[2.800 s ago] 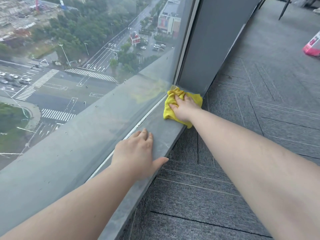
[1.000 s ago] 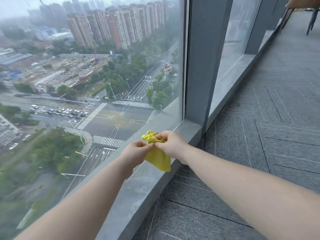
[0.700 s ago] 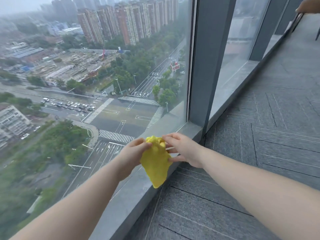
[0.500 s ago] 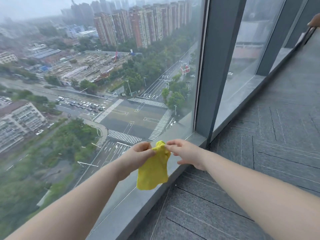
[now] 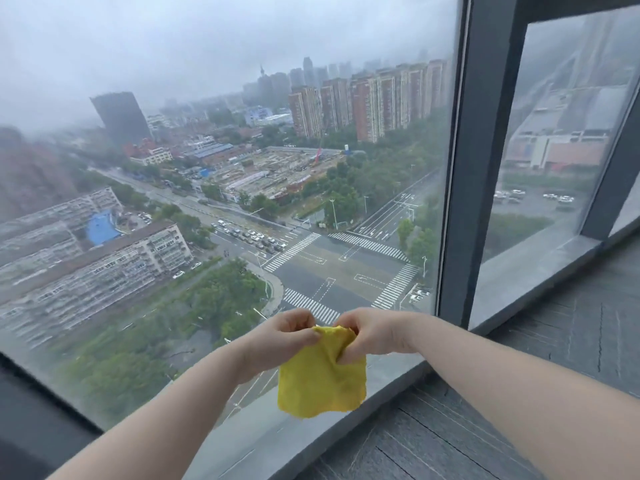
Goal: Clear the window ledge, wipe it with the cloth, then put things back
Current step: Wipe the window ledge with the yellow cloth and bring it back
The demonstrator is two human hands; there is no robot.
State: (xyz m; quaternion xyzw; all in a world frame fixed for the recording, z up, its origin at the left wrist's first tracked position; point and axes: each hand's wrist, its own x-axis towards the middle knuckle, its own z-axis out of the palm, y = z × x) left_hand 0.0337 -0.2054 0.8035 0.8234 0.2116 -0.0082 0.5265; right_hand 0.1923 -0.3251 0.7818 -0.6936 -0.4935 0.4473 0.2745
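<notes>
A large window pane (image 5: 242, 168) fills most of the view, looking down from high up on a hazy city with apartment blocks, tree-lined roads and a wide crossroads marked with zebra crossings. A dark grey vertical window frame post (image 5: 481, 161) divides it from a second pane (image 5: 561, 126) to the right. Dark grey carpet tiles (image 5: 571, 341) cover the floor in the lower right corner.

Along the base of the glass runs the grey window ledge (image 5: 391, 372), a flat strip whose visible part is bare, curving from the lower middle toward the post and continuing beyond it under the second pane.

Two bare forearms reach in from the bottom edge and meet above the ledge. The left hand (image 5: 280, 337) is closed, pinching the top edge of a yellow cloth (image 5: 322, 379) between thumb and fingers. The right hand (image 5: 370, 334) is likewise closed on the same top edge, just beside the left, with its fingers curled into the bunched fabric. The cloth hangs down from both hands in a roughly square sheet, held up in the air in front of the glass, its lower edge loose above the ledge and not resting on it.
</notes>
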